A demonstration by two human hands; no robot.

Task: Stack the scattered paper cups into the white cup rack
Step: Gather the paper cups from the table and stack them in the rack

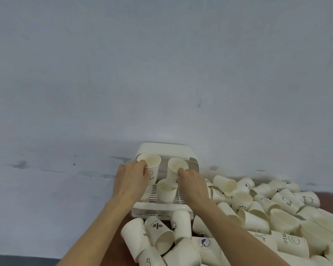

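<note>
1. White cup rack stands against the pale wall, slatted tray toward the camera. Its rear housing is partly hidden behind two raised cups.
2. Left hand: fingers curled round the side of an upright cup over the left of the rack. Print reads "…ELLO" under a small face mark; the first letter is covered by the fingers.
3. Right hand: fingertips pinch the near rim of a second cup, tilted, mouth open toward the camera. Its print is hidden.
4. A third cup stands on the tray between the two hands; no writing made out.
5. Loose cups lie heaped on the brown table in front and to the right of the rack, most on their sides.
6. Legible there: "%", "HE…" cut off by a neighbour, "OTTEH" (HELLO seen reversed). A blue round emblem is too blurred to read.
7. The heap is cut off at the right and lower edges.
</note>
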